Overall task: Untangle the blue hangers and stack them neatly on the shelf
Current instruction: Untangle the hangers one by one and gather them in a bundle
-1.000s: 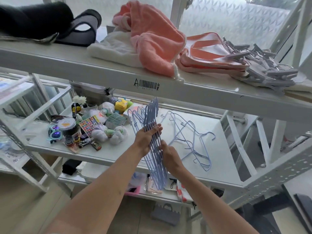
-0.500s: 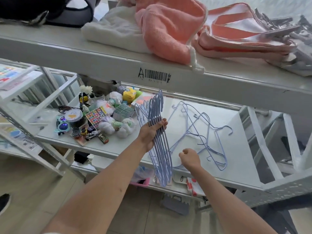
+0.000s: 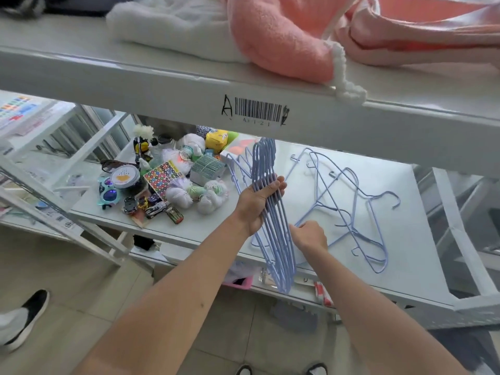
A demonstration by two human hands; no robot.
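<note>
My left hand (image 3: 257, 204) grips a bundle of several blue hangers (image 3: 276, 239), held edge-on above the white shelf (image 3: 405, 239); their hooks point up and back, and the bundle's lower end hangs past the shelf's front edge. To the right, a tangled pile of blue hangers (image 3: 349, 209) lies flat on the shelf. My right hand (image 3: 309, 235) is at the pile's near left corner with fingers curled on a hanger wire there.
A heap of small items (image 3: 165, 182) fills the shelf's left part: toy cars, sunglasses, a round tin, stickers, white yarn balls. The upper shelf (image 3: 189, 87) overhangs closely, carrying pink and white towels (image 3: 270, 36). White rack posts stand at left and right. Shoes show on the floor.
My right hand let go of the held bundle and moved right and forward to the loose pile's corner. The left hand keeps holding the bundle. The camera came closer to the shelf.
</note>
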